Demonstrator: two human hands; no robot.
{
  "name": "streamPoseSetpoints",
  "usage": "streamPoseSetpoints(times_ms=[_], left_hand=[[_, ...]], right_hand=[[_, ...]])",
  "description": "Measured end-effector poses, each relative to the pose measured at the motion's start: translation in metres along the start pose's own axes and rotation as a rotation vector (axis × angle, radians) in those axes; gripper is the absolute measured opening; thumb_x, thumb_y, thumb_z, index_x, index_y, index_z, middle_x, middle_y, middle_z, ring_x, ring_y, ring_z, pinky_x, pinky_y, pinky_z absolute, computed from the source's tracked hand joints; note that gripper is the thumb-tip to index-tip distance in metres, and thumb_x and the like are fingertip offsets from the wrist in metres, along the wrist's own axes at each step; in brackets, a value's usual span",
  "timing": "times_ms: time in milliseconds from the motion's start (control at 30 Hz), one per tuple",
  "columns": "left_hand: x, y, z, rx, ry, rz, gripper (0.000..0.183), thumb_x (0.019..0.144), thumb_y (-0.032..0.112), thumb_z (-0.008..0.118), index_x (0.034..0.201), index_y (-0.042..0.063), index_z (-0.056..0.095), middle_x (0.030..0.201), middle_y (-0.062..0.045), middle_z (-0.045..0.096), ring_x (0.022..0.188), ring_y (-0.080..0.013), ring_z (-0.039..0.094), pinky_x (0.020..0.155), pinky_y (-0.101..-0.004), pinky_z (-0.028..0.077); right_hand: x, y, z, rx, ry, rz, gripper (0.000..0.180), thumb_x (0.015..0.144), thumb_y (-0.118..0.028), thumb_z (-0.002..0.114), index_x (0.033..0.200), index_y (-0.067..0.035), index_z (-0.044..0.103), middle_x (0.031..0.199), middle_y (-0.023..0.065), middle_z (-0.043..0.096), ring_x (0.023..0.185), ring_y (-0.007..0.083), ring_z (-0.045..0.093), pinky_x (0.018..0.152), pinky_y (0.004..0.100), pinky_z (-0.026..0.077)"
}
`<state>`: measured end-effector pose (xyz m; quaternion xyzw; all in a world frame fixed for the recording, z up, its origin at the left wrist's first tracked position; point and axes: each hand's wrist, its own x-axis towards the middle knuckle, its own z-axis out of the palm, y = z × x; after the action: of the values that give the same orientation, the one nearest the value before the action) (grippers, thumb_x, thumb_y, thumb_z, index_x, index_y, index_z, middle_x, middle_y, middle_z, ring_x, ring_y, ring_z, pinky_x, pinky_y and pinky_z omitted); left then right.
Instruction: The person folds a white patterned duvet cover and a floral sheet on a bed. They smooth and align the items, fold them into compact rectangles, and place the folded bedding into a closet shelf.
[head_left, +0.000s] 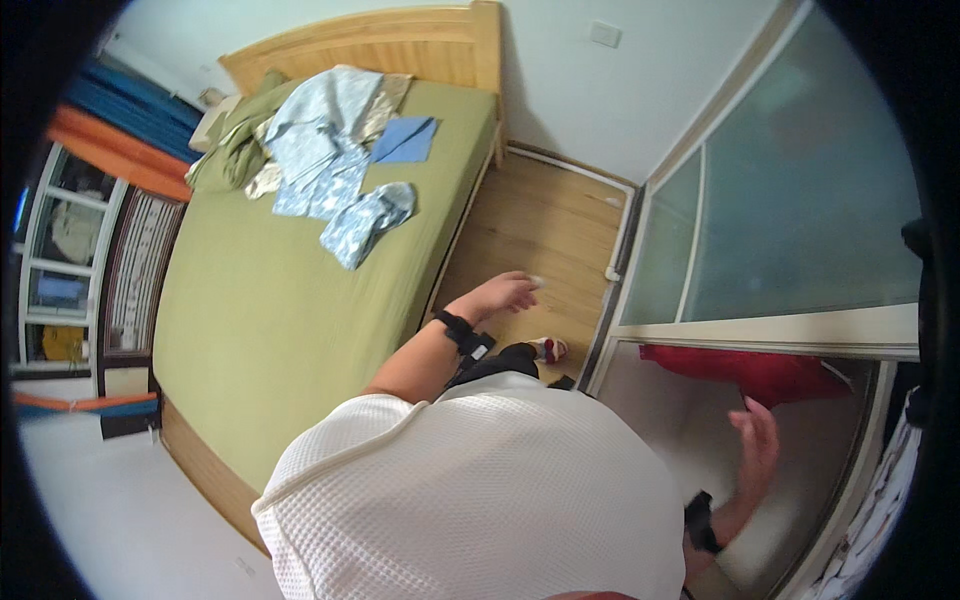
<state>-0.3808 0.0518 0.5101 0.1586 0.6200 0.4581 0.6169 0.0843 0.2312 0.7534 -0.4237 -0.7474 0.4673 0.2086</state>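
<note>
My left hand (504, 294) hangs over the wooden floor beside the bed, its fingers loosely bent and apart. A small pale spot shows by its fingertips, too blurred to identify. Reaching into the open wardrobe (630, 390), my right hand (756, 429) is blurred, with its fingers spread. Just beyond those fingers hangs a red garment (712, 373); whether they touch it I cannot tell. Both wrists wear black straps.
A bed with a green sheet (262, 300) stands to the left. On it lie light-blue patterned clothes (322, 142), a crumpled blue garment (371, 221), a folded blue cloth (405, 140) and a green blanket (236, 154). The frosted glass sliding door (802, 195) rises at right.
</note>
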Motion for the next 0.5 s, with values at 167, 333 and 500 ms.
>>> streamPoseSetpoints(times_ms=[167,333,500], left_hand=[[-0.090,-0.195,-0.137,-0.391,0.493,-0.140,0.031,0.100,0.034,0.056,0.117,0.011,0.066,0.105,-0.008,0.068,0.097,-0.0237,0.066,0.080,-0.0350,0.053],[-0.253,-0.372,-0.183,0.848,0.672,-0.812,0.021,0.093,0.014,0.059,0.106,0.005,0.073,0.108,-0.017,0.073,0.098,-0.0313,0.071,0.084,-0.0458,0.056],[-0.307,-0.424,-0.122,-0.045,0.921,-0.557,0.029,0.095,0.023,0.060,0.114,0.003,0.070,0.108,-0.017,0.073,0.101,-0.0283,0.070,0.086,-0.0454,0.055]], right_hand=[[0.062,0.170,0.129,0.739,0.001,0.655,0.024,0.099,-0.022,0.056,0.113,-0.008,0.069,0.095,0.0075,0.071,0.088,0.0173,0.065,0.079,0.0314,0.052],[0.103,0.280,0.251,0.964,-0.429,1.010,0.011,0.088,-0.021,0.065,0.083,-0.011,0.064,0.074,0.0043,0.065,0.070,0.0215,0.062,0.066,0.0328,0.053],[0.138,0.259,0.328,0.481,-0.377,1.123,0.016,0.089,-0.024,0.063,0.083,-0.009,0.063,0.080,0.0041,0.066,0.077,0.0215,0.063,0.076,0.0350,0.053]])
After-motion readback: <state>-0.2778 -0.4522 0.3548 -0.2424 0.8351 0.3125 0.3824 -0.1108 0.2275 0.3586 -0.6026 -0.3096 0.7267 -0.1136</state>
